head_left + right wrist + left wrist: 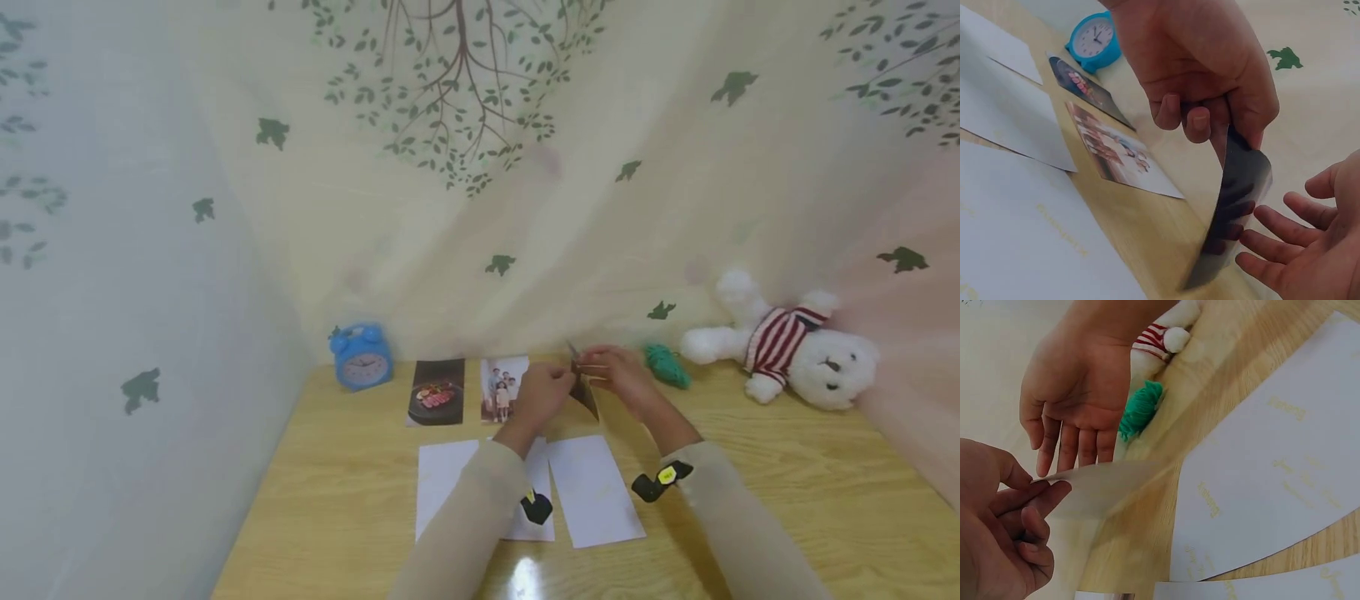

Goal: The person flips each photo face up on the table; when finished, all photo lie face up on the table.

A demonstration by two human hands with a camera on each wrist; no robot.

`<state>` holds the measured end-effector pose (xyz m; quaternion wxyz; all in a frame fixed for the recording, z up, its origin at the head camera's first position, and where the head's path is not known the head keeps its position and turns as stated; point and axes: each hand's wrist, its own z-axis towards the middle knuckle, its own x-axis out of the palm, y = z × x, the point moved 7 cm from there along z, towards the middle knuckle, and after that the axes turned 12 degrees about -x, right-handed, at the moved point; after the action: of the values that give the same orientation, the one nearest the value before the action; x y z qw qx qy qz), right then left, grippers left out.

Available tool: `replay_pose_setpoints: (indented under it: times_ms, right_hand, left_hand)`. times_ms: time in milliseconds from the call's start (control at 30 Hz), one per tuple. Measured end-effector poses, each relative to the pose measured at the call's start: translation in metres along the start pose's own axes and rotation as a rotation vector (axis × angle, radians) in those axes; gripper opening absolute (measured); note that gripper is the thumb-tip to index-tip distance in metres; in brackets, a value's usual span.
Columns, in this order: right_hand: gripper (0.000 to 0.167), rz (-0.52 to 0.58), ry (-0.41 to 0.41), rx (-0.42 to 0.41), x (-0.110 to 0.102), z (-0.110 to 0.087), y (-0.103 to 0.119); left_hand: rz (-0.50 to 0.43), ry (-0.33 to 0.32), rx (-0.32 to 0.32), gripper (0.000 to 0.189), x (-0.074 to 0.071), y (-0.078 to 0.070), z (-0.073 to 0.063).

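My left hand [545,390] pinches one edge of a dark glossy photo print [1225,206] between thumb and fingers, holding it on edge above the table. In the left wrist view the pale back of the photo print [1110,487] shows. My right hand [617,375] is close by on the other side, its fingers [1279,240] spread and nearly straight, fingertips right at the print's surface. Left of the hands lie a family photo [501,390] and a photo of a meat dish [436,393], both face up.
White sheets with faint printed lettering, one of them a sheet [596,490] under my forearms, lie in front. A blue alarm clock [362,358] stands at the back left. Green yarn [667,367] and a white teddy bear [802,354] in a striped sweater lie right, by the curtain [420,275].
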<state>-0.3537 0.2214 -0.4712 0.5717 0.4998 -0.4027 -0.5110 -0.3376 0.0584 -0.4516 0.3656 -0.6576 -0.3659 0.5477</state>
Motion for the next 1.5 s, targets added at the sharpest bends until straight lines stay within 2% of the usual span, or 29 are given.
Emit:
replay_pose_setpoints:
  times_ms: [133,267,400,500,633,833,1033,1133,1267,1433,1500]
  right_hand:
    - [0.039,-0.087,0.039,-0.009,0.008,0.002,-0.006]
    - [0.042,-0.203,0.093,-0.011,0.016,0.000,-0.010]
    - [0.039,-0.429,0.182,-0.028,0.021,-0.002,-0.018]
    - [0.037,-0.584,0.236,-0.074,0.024,-0.002,-0.021]
    - [0.036,-0.643,0.273,-0.138,0.028,-0.002,-0.019]
    - [0.050,-0.758,0.310,-0.145,0.032,-0.004,-0.023]
    - [0.056,-0.806,0.308,-0.158,0.032,-0.004,-0.022]
    - [0.064,-0.810,0.300,-0.159,0.033,-0.001,-0.021]
    - [0.069,-0.815,0.267,-0.170,0.035,-0.002,-0.017]
    - [0.050,-0.792,0.235,-0.206,0.055,-0.014,0.001]
    - [0.042,-0.782,0.266,-0.241,0.072,-0.020,0.012]
  left_hand:
    - [-0.054,0.014,-0.014,0.027,-0.002,0.010,0.003]
    - [-0.033,0.022,-0.014,0.032,-0.002,0.016,0.004]
    - [0.012,0.017,-0.042,0.030,-0.001,0.023,0.001]
    - [0.027,0.014,-0.073,0.029,-0.001,0.027,0.000]
    - [0.037,-0.005,-0.088,0.029,-0.004,0.031,0.001]
    - [0.104,-0.033,-0.081,0.033,-0.014,0.036,-0.003]
    - [0.141,0.020,-0.115,0.036,-0.032,0.040,-0.010]
    - [0.140,0.047,-0.108,0.037,-0.046,0.042,-0.020]
    - [0.157,0.081,-0.039,0.036,-0.069,0.044,-0.041]
    - [0.295,0.059,-0.009,0.031,-0.102,0.063,-0.074]
    - [0.382,0.030,-0.040,0.030,-0.116,0.076,-0.087]
